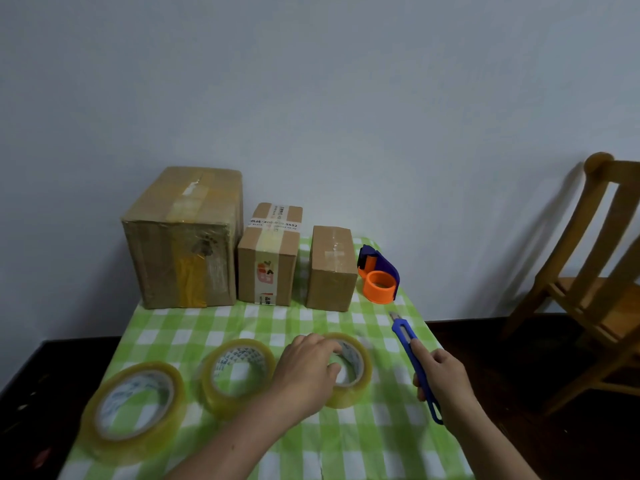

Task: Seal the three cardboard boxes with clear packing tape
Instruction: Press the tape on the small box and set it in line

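Three cardboard boxes stand in a row at the back of the table: a large box (183,237), a medium box (268,254) and a small box (331,268). Old tape runs over each. Three rolls of clear tape lie in front. My left hand (308,372) grips the right roll (353,370), thumb in its core. The middle roll (237,375) and left roll (135,410) lie flat and untouched. My right hand (443,382) holds a blue utility knife (412,358) with its blade tip pointing away, toward the boxes.
An orange and blue tape dispenser (379,275) sits right of the small box. The table has a green checked cloth (346,441). A wooden chair (595,278) stands to the right. A white wall is close behind the boxes.
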